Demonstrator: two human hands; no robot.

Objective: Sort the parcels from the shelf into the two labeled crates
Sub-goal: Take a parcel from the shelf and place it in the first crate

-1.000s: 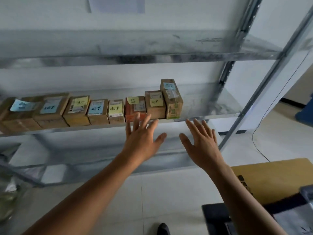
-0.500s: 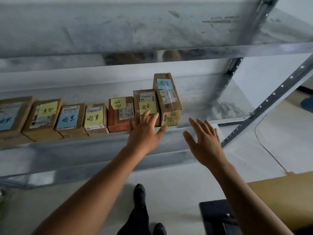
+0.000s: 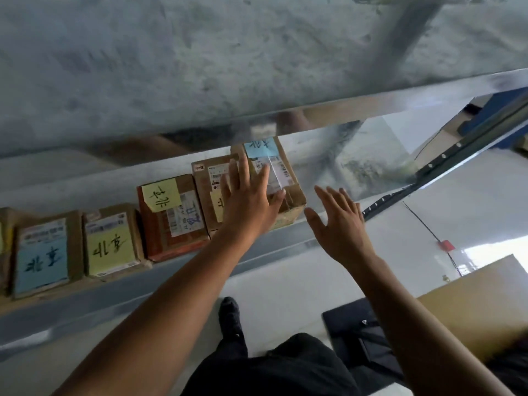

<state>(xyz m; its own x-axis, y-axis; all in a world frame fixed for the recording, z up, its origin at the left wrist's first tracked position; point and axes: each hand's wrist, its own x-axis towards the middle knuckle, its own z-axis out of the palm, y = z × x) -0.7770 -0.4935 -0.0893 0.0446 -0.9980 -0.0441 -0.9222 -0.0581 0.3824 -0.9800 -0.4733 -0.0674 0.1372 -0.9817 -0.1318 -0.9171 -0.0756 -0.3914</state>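
Stance: my shoe (image 3: 230,310) is planted close under the shelf, which I judge lets both arms reach the row without stretching.
Beside me: a brown cardboard surface (image 3: 471,304) sits low at my right. Neither labeled crate is in view, so I cannot say where a parcel would go.
Right hand (image 3: 340,221): fingers straight and fanned, holding nothing. It hangs in the air just beside the right face of the end parcel (image 3: 288,181), ready, I think, to close in from the free side.
Left hand (image 3: 248,204): flat and spread, nothing clasped. It lies over the seam between the end parcel and its neighbour parcel (image 3: 207,190), probably to part the two. Whether the palm presses down I cannot tell.
Task's thing: the end parcel stands tallest at the row's right end, with a blue note on top.
Row: a red parcel (image 3: 171,218) and others with yellow or blue notes sit side by side, labels up so they can be read.
Shelf (image 3: 357,167): bare metal to the right of the row.
Upper shelf (image 3: 257,67): close overhead, so a lift has to come out forwards.
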